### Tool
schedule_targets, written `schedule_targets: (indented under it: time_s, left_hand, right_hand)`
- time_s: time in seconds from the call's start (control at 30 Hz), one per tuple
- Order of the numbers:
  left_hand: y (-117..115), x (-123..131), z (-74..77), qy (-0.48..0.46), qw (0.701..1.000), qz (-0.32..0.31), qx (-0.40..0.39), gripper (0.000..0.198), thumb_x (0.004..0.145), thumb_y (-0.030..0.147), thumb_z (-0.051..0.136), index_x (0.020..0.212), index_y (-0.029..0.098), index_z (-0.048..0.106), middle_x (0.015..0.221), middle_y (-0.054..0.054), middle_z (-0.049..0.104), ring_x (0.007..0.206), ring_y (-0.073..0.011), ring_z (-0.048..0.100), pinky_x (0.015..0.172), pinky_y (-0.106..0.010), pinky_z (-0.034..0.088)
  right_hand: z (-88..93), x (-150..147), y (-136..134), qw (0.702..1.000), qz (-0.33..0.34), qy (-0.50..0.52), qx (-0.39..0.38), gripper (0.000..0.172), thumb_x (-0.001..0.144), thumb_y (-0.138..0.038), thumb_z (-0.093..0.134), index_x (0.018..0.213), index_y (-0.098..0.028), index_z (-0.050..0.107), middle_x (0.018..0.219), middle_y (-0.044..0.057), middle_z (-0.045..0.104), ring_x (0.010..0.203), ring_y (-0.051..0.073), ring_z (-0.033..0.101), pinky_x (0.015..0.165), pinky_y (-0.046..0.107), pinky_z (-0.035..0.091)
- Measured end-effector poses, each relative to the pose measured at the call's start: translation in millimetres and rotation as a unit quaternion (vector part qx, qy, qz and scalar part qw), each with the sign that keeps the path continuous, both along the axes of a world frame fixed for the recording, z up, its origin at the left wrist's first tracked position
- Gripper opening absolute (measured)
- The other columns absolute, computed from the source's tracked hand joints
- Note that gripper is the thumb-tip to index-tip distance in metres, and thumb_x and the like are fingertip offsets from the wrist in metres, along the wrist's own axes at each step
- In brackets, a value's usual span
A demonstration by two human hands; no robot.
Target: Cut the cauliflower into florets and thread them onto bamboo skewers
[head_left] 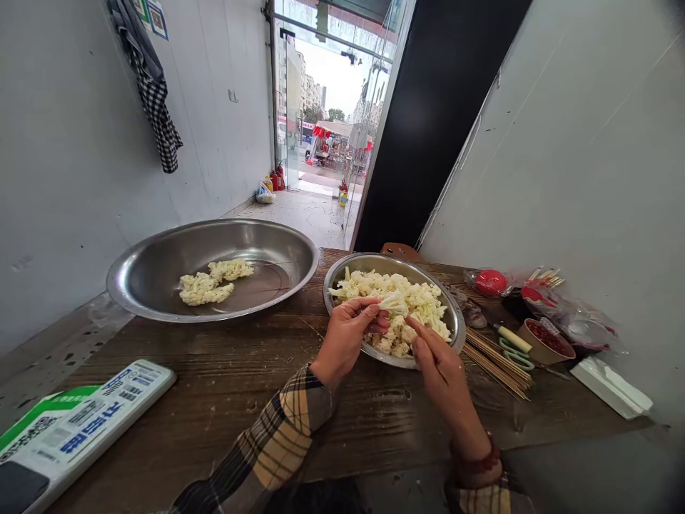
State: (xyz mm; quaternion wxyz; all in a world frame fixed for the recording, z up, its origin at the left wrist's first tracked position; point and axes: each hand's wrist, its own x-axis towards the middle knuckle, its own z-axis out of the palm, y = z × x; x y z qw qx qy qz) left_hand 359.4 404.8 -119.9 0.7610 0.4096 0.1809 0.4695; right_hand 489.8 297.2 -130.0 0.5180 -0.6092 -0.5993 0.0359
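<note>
My left hand [347, 335] pinches a pale cauliflower floret [394, 303] by its stem, between thumb and fingers. It is above a round metal bowl [459, 321] heaped with cauliflower pieces [369, 284]. Close to the floret's right side is my right hand [442, 364], its index finger pointing towards it and the other fingers curled in. Whatever those curled fingers hold, if anything, cannot be made out. Just right of this hand, a bundle of thin wooden skewers [495, 364] lies on the table.
A larger metal basin [267, 285] at left holds a few cauliflower clumps [206, 288]. On the wooden table [240, 400] are a white device [107, 421], green-handled scissors [516, 353], a tub of red contents [549, 339] and a white packet [610, 385]. A glass doorway stands beyond.
</note>
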Motion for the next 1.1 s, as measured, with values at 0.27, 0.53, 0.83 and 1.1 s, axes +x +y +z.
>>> schedule_targets:
  time_s: [0.27, 0.53, 0.83, 1.1]
  left_hand:
    - [-2.6, 0.1, 2.2, -0.006, 1.000, 0.018, 0.002, 0.030, 0.068, 0.029, 0.074, 0.087, 0.011, 0.060, 0.070, -0.005, 0.069, 0.058, -0.0135, 0.064, 0.060, -0.026, 0.052]
    - [-3.8, 1.9, 1.6, 0.017, 0.999, 0.033, 0.029, 0.026, 0.067, 0.029, 0.074, 0.083, 0.012, 0.062, 0.069, -0.003, 0.068, 0.065, -0.0150, 0.065, 0.068, -0.030, 0.053]
    - [-1.5, 4.6, -3.9, 0.171, 0.968, 0.097, 0.156, 0.014, 0.065, 0.024, 0.073, 0.074, 0.014, 0.067, 0.067, -0.001, 0.064, 0.063, -0.0117, 0.058, 0.060, -0.022, 0.044]
    - [0.6, -2.0, 2.8, 0.062, 0.996, 0.024, 0.059, 0.015, 0.069, 0.024, 0.070, 0.074, 0.014, 0.061, 0.065, -0.001, 0.065, 0.059, -0.0096, 0.057, 0.059, -0.021, 0.044]
  right_hand:
    - [-3.9, -16.0, 1.9, 0.994, 0.026, 0.063, -0.084, 0.024, 0.085, -0.035, 0.057, 0.100, -0.019, 0.067, 0.075, 0.003, 0.066, 0.060, 0.014, 0.058, 0.059, 0.027, 0.048]
    - [-6.6, -16.2, 25.7, 0.996, 0.019, 0.086, -0.021, 0.023, 0.085, -0.037, 0.056, 0.088, -0.020, 0.072, 0.077, 0.004, 0.066, 0.063, 0.015, 0.057, 0.056, 0.027, 0.045]
    - [-7.3, -11.2, 26.0, 0.983, -0.018, 0.180, -0.036, 0.025, 0.079, -0.040, 0.063, 0.083, -0.018, 0.073, 0.072, 0.003, 0.066, 0.058, 0.014, 0.056, 0.053, 0.025, 0.047]
    - [-7.7, -4.5, 21.6, 0.992, 0.071, 0.096, -0.038, 0.025, 0.085, -0.032, 0.057, 0.103, -0.023, 0.072, 0.090, 0.005, 0.068, 0.080, 0.018, 0.061, 0.070, 0.030, 0.050]
